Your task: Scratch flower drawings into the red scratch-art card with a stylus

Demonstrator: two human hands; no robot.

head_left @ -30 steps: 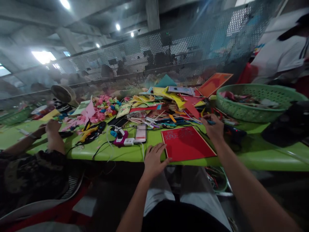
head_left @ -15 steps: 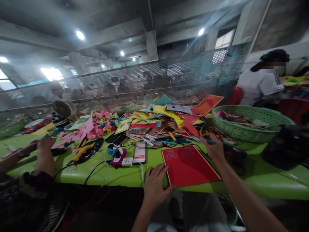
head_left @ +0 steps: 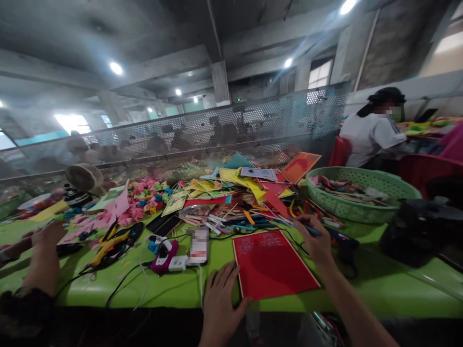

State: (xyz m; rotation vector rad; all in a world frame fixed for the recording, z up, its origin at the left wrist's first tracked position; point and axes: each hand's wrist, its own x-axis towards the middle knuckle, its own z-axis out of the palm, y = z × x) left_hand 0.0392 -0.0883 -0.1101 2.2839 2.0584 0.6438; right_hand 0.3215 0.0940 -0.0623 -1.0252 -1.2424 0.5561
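Note:
A red card [head_left: 277, 270] with a pale border lies on the green table; grey line markings run along its top. My left hand [head_left: 222, 294] rests with fingers spread at the card's left edge, fingertips and thumb by the border. Near the upper right edge of the card, my right hand [head_left: 315, 243] is closed around a blue pen [head_left: 311, 230]. The pen's tip is too small to make out. Just left of the card a phone [head_left: 198, 246] with a lit, blurred screen lies on the table, a white cable at its lower end.
Behind the card, a heap of coloured papers [head_left: 231, 180], sticks and pens spreads out. A green basket [head_left: 361, 212] and a black object [head_left: 419, 231] stand at right. Left are a purple power strip [head_left: 164, 258], yellow glue gun [head_left: 108, 250] and a co-worker's hands [head_left: 48, 233].
The whole view has shifted, with the table and card now lower and further left. My hands keep much the same places by the card, the right one still on the pen.

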